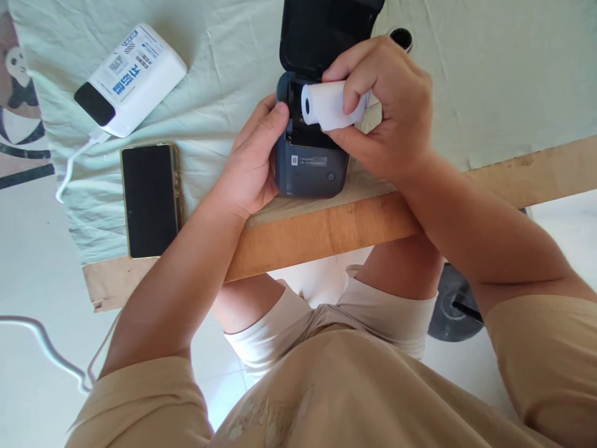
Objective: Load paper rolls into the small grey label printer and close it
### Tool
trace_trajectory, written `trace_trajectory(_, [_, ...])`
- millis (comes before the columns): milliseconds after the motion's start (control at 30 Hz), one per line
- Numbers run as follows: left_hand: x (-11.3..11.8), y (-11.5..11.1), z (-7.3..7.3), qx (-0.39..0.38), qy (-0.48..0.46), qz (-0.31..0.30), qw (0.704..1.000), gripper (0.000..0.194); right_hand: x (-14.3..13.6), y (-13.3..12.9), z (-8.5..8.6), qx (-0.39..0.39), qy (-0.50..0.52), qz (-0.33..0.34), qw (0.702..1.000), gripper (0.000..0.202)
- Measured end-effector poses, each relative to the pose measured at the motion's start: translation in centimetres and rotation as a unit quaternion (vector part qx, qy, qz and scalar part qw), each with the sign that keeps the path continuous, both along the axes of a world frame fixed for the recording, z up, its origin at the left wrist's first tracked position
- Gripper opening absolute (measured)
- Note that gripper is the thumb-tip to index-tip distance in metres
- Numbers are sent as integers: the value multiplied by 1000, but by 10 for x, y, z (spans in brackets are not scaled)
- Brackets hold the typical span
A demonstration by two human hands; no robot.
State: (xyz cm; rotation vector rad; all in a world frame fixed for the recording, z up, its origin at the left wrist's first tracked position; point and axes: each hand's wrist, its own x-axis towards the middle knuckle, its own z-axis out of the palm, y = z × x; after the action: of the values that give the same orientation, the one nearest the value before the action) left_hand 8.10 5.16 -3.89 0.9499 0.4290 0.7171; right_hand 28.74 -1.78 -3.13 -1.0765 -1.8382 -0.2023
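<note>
Clamped in the left hand (261, 149), thumb on the side rim and fingers around the left side: a dark device (312, 171), set by the near edge of the cloth-covered worktop (321, 233), with label and round button facing up. Raised at the far side of its open bay: a black lid (326, 37). Pinched between thumb and fingers of the right hand (396, 102), over the bay: a white paper roll (333, 104), hollow end toward the left; contact with the bay impossible to tell. Near the worktop's near left corner: a dark-screened phone (150, 200). Farther back, toward the left edge: a white block (140, 74), black at one end, joined to a white cable (72, 165). Just beyond the right hand: a small round container (401, 38), partly hidden.
</note>
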Motion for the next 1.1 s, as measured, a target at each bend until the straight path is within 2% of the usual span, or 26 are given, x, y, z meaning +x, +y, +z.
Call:
trace_trajectory(133, [3,-8,10,-24,25,11,999,21,-4,-3,1,-14,50,2,999,16])
trace_trajectory(300, [9,-21,27,-28,69,74,995,19,-8,-2,-2,-30,50,-2,998,17])
trace_trajectory(467, [6,-17,35,-36,107,21,993,28,-6,-4,-2,-63,38,-19,997,13])
trace_trajectory(600, [8,-17,34,-27,88,48,995,17,-5,-3,-1,-34,44,-37,998,15])
trace_trajectory(667, [9,-19,33,-23,73,53,996,17,-5,-3,-1,-19,39,-41,998,15])
trace_trajectory(833, [7,-20,30,6,99,31,995,27,-4,-4,-1,-32,23,-35,999,8])
trace_trajectory(1000, [8,-18,21,-2,62,47,997,20,-6,-5,1,-34,29,-60,997,12])
trace_trajectory(1100, [9,-16,16,-4,33,31,999,15,-8,-5,0,7,7,-56,998,17])
